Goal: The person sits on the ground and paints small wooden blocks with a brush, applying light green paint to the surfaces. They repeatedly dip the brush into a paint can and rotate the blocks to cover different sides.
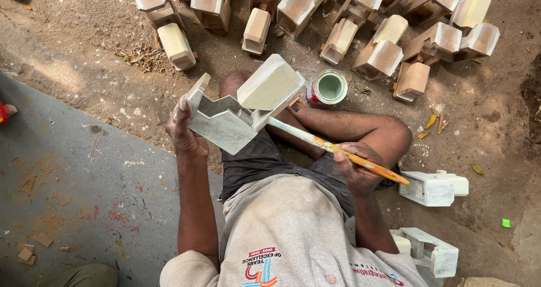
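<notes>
My left hand (185, 134) grips a wooden toy body (242, 109) coated in pale greenish-white paint, holding it up over my lap. My right hand (356, 166) is closed on a long paintbrush (338, 149) with an orange, paint-smeared handle; its tip reaches under the toy body's raised block. An open tin of pale green paint (328, 88) stands on the ground just beyond my knee.
Several unpainted wooden toy bodies (378, 57) lie in rows on the dirt ahead. Two painted ones (435, 188) rest on the ground at my right side. A grey slab (73, 191) with wood chips lies to the left.
</notes>
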Tool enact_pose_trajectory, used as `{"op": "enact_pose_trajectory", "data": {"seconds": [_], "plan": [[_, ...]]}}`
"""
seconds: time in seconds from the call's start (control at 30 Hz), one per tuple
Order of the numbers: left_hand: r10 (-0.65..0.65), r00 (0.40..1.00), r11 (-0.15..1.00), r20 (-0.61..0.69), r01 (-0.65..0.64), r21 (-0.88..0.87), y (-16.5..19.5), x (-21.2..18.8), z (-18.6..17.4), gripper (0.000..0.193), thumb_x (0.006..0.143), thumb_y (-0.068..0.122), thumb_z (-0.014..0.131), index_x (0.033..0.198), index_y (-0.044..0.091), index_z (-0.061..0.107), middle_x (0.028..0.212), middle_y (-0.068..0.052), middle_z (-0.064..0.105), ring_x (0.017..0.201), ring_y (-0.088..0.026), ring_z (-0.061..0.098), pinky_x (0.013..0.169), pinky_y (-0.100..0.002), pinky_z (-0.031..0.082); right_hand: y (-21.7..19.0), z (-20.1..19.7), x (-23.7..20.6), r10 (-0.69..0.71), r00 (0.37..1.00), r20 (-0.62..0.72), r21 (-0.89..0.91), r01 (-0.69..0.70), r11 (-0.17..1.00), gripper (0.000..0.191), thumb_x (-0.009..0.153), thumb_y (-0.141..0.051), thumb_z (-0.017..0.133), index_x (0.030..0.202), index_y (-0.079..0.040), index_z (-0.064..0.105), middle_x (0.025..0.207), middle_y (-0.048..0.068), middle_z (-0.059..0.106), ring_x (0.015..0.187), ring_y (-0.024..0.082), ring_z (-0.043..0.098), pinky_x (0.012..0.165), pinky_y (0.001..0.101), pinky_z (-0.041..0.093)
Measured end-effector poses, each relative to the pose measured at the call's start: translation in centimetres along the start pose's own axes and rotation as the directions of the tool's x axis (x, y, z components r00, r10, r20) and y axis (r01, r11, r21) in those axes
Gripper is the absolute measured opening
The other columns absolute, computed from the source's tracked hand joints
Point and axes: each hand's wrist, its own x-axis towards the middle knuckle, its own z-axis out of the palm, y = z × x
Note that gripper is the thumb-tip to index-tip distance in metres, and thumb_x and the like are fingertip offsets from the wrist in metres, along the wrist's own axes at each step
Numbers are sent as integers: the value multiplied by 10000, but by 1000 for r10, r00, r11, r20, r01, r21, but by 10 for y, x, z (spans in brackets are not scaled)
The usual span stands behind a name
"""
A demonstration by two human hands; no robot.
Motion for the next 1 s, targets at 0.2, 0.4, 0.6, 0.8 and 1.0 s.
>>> {"op": "enact_pose_trajectory", "data": {"seconds": [0.2,0.4,0.6,0.8,1.0], "plan": [[-3,999,1000,37,4,-24,0,0,2,837,731,497,930,1246,-73,599,1121,-120,637,1097,-241,654,1029,-405,551,-10,5,3,-78,996,48,-77,82,994,183,906,-49,785,1052,-7,684,962,142,739,882,198,744,814,301,649],[14,999,1000,29,-14,-3,3,0,3,847,711,510,923,1246,-67,609,1130,-114,648,1110,-230,657,1042,-385,543,-21,0,4,-189,982,-14,-177,184,967,171,935,-66,747,1100,-35,721,885,92,761,710,119,763,632,246,635],[3,1000,1000,31,-2,-28,1,3,0,801,741,479,934,1212,-73,596,1103,-127,640,1093,-240,650,1053,-402,548,-31,14,16,-822,537,187,-423,800,427,217,939,-19,807,1065,-62,637,961,89,730,883,168,790,700,290,661],[15,1000,1000,3,-15,-3,-1,4,-2,793,735,487,922,1210,-67,613,1091,-117,654,1082,-224,665,1035,-384,553,-48,21,9,-529,774,348,-285,625,727,194,897,-90,820,999,-17,673,951,152,741,888,248,792,691,288,653],[-2,1000,999,31,4,-49,0,4,3,798,740,478,916,1221,-81,611,1120,-131,671,1076,-236,674,1015,-389,555,-55,17,15,-490,786,377,-325,608,724,213,874,-89,829,992,0,676,991,156,738,908,251,777,746,328,697]]}}
